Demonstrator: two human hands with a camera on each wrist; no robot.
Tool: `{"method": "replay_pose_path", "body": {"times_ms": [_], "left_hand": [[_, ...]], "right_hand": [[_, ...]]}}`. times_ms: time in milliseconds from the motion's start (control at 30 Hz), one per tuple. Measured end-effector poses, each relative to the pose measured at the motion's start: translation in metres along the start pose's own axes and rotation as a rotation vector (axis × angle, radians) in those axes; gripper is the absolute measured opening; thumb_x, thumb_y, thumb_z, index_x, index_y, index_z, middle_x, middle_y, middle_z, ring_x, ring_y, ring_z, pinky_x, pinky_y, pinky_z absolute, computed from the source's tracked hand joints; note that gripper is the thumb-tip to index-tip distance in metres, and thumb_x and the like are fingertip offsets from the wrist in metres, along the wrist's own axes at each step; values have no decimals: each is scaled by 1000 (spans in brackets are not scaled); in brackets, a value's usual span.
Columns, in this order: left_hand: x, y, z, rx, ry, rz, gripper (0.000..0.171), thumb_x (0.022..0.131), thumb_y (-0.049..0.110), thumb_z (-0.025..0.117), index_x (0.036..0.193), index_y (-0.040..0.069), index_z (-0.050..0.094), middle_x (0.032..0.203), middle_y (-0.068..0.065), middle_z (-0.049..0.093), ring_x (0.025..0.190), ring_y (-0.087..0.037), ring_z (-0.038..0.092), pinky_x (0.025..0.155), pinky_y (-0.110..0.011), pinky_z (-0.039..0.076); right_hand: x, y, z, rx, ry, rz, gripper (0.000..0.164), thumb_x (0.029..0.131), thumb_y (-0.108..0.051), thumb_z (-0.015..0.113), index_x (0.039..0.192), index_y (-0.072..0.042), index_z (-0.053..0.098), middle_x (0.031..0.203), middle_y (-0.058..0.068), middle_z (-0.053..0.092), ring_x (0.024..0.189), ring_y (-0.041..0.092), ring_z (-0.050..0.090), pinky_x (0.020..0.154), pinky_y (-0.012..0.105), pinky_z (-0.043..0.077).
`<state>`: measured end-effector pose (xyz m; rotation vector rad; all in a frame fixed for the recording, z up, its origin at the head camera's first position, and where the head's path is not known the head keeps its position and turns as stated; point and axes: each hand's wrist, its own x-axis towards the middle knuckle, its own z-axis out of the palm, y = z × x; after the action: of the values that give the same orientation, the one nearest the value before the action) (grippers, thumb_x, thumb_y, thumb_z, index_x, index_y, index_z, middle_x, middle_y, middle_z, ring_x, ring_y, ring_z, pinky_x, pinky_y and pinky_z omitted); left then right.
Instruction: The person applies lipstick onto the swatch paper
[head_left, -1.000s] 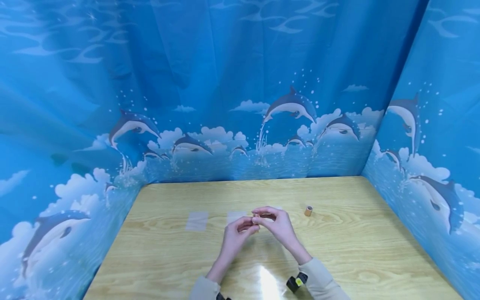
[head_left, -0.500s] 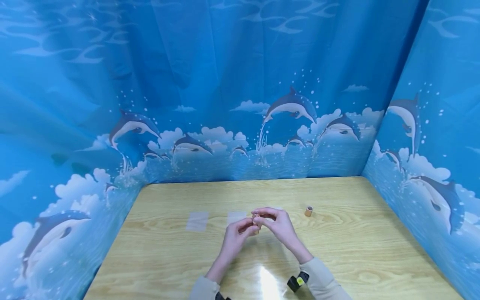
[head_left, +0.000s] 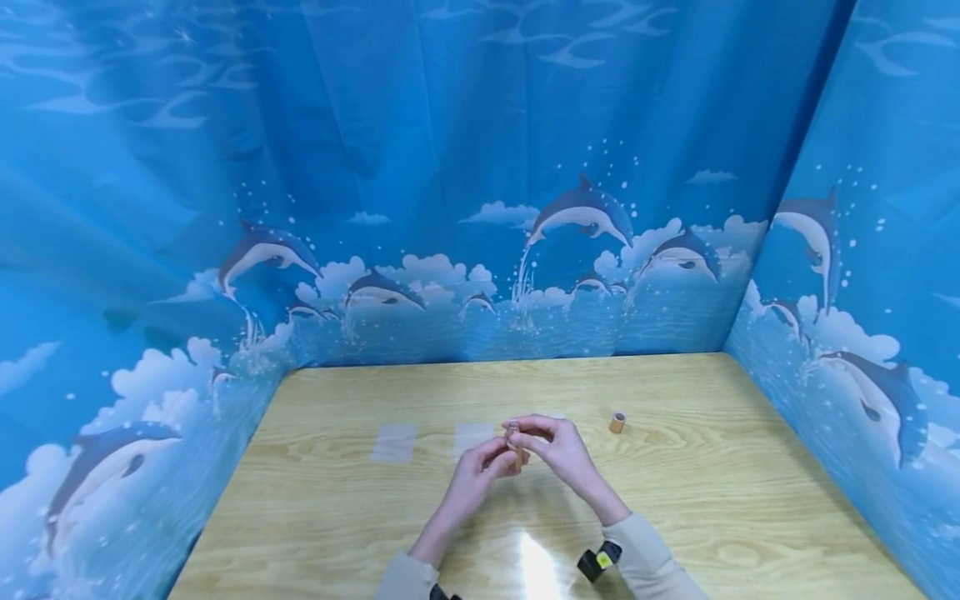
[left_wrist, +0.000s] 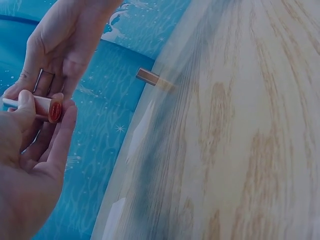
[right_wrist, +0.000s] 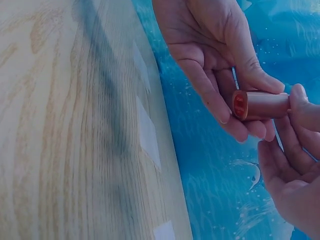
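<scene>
A copper-coloured lipstick tube (head_left: pixel 517 457) is held between both hands above the table. My left hand (head_left: pixel 474 477) grips its lower part, thumb on one side and fingers behind. At the upper end my right hand (head_left: pixel 561 454) pinches the narrower section between thumb and fingertips. A red label marks the base of the lipstick tube (right_wrist: pixel 260 104) in the right wrist view. The fingers partly cover the upper end, so whether any lipstick bullet shows cannot be told. Apart from the hands, a copper cap (head_left: pixel 617 423) stands on the table to the right.
Pale flat rectangles lie on the wood-grain table (head_left: pixel 315 517): one at left (head_left: pixel 393 442), another near the hands (head_left: pixel 471 435), and a third partly behind the right hand. A blue dolphin-print curtain (head_left: pixel 450 208) borders the table at the back and sides.
My left hand has shifted slightly down and toward me along the lipstick tube, and more of the tube shows. The right hand stays nearly in place. The cap has not moved.
</scene>
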<state>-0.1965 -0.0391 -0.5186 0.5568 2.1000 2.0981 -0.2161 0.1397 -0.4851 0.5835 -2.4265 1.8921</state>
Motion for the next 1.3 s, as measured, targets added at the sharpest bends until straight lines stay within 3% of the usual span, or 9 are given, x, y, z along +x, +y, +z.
{"method": "replay_pose_path", "body": {"times_ms": [167,300,400,533,667,733,967,1100,1300], "left_hand": [[-1,1,-3,3,-82,-7,36,105,16,54,134,-6,58,121,-25,68,111,-34,68,96,-29,57],[-2,1,-6,17,-117,-13,39,106,16,52,140,-5,54,129,-25,64,117,-38,64,99,-31,56],[-1,1,-6,43,-75,-30,41,105,19,56,140,-4,54,131,-23,64,119,-36,64,100,-32,55],[0,0,-4,45,34,-50,41,100,21,66,134,-1,61,126,-19,68,116,-30,66,100,-31,56],[1,1,0,23,120,-34,32,95,15,73,122,-1,68,121,-18,69,108,-27,69,94,-28,58],[0,1,1,5,129,-18,30,94,11,73,120,-3,69,121,-21,69,106,-29,70,93,-28,59],[-1,3,-2,-1,50,-7,35,97,10,67,129,-6,63,123,-26,67,107,-40,69,94,-28,58],[-1,4,-4,3,22,-47,37,100,16,64,132,-2,62,124,-22,68,111,-36,68,96,-27,57],[0,4,-4,-12,15,-67,35,101,15,62,131,-3,62,124,-21,68,113,-32,68,96,-27,57]], "right_hand": [[-2,0,-3,2,-59,-18,28,95,-16,71,119,-2,72,118,13,73,107,15,69,92,23,55],[-2,-1,-6,-14,-97,-16,28,97,-18,69,121,-4,72,119,11,73,102,12,69,84,24,57],[-2,-1,-6,-23,-85,-16,28,96,-18,70,121,-4,72,118,11,73,101,12,69,84,27,57],[-2,-1,-4,-42,-20,-17,27,92,-18,75,116,-6,74,114,7,75,104,13,69,98,35,54],[-1,-2,-1,-66,25,-40,26,88,-20,79,112,-9,77,109,3,76,103,13,69,101,41,53],[-1,-2,1,-72,35,-55,27,87,-19,80,111,-9,77,108,3,77,102,13,70,100,40,54],[-1,-2,1,-68,21,-62,28,87,-17,79,113,-5,76,109,7,76,104,16,70,101,39,54],[0,-2,1,-64,43,-12,29,88,-19,79,114,-5,75,108,6,77,102,15,70,99,42,54],[2,2,2,-68,88,31,27,87,-19,80,111,-8,76,104,5,77,95,12,71,94,30,55]]}}
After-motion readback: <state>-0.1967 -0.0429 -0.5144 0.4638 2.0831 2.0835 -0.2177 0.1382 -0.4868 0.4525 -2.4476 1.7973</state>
